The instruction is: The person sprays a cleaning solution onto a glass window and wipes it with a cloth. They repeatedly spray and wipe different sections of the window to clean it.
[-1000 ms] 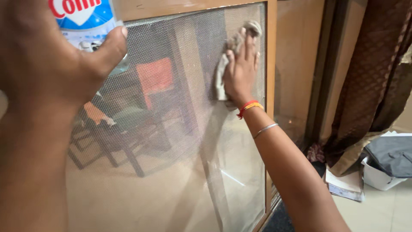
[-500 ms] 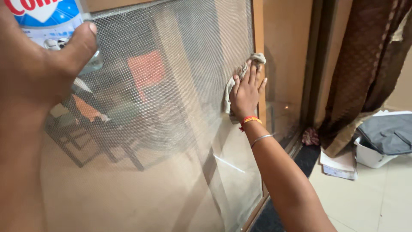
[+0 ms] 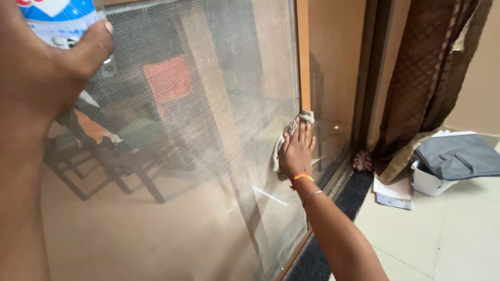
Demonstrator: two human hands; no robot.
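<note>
1. Right hand [image 3: 297, 153]: palm flat, fingers spread, pressing a crumpled pale grey cloth rag [image 3: 284, 143] against the fine grey mesh window screen [image 3: 208, 156], low down beside the orange-brown wooden frame post [image 3: 303, 57].
2. Rag: judged soft, light and limp; it bunches above the fingertips, so it is best held under a flat palm, not pinched.
3. Mesh: judged thin and yielding; hard pressure could stretch it.
4. Left hand [image 3: 36, 73]: wrapped around a clear plastic spray bottle with a blue and white label [image 3: 60, 21], thumb across its front. Contents not visible; likely light, possibly slippery if wet.
5. Farther off: a white plastic tub [image 3: 429, 182] on the floor with a dark grey bag [image 3: 458, 156] lying over it, loose papers [image 3: 393, 193] alongside, and a brown patterned curtain [image 3: 416, 83].
</note>
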